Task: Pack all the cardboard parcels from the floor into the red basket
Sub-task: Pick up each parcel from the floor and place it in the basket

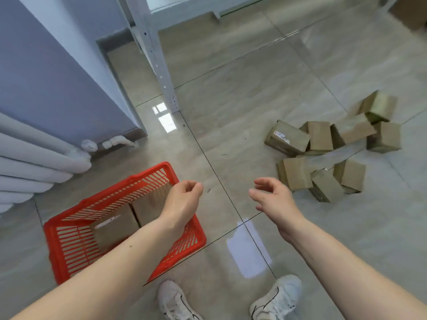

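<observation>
Your white sneakers stand on the tiled floor, nearest of all. Left of them sits the red basket, with two cardboard parcels lying side by side on its bottom: a labelled parcel and a plain parcel just beyond it. Your left hand hovers over the basket's far right corner, fingers loosely curled and holding nothing, above the plain parcel but apart from it. Your right hand hangs to the right of the basket over bare tile, fingers relaxed and slightly spread, empty. The heap of parcels lies farther right of the basket; its nearest box is just beyond your right fingertips, not touching. Farther off, a white shelf post rises behind the basket.
</observation>
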Demonstrator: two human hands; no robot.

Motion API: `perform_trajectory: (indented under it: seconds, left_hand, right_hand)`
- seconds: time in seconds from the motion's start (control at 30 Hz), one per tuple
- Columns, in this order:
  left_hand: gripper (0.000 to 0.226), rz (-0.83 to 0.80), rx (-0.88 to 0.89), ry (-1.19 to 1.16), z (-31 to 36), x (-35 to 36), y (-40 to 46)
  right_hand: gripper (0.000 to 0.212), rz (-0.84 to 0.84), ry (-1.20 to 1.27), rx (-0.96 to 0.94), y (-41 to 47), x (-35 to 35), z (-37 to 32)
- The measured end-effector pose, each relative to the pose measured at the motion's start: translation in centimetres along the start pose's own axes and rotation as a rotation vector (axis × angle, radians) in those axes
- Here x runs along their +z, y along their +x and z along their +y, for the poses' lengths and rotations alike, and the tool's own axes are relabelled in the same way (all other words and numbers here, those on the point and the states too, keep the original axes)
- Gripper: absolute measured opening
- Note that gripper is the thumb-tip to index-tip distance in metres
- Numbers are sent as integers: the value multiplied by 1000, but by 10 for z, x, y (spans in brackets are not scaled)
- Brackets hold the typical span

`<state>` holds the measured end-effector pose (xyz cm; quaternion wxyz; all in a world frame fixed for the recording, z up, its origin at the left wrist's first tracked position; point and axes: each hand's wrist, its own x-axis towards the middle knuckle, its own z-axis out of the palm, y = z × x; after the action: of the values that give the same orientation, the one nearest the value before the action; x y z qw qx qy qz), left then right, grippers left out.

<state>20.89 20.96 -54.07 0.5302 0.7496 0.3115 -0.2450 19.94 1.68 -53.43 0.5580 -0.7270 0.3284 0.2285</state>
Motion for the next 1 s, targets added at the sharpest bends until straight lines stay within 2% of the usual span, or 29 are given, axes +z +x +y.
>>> perform_trajectory:
  seconds: [0.53, 0.87, 1.0]
  left_hand:
    - [16, -124, 21, 25, 117, 286, -41]
    - [16, -169, 74, 86, 204, 387, -15]
    - [23, -173, 87, 86, 241, 423, 8]
  right_hand:
    - [30, 105, 42, 54, 64, -302, 42]
    - [29, 189, 61, 56, 130, -417, 8]
    - [34, 208, 24, 65, 175, -455, -13]
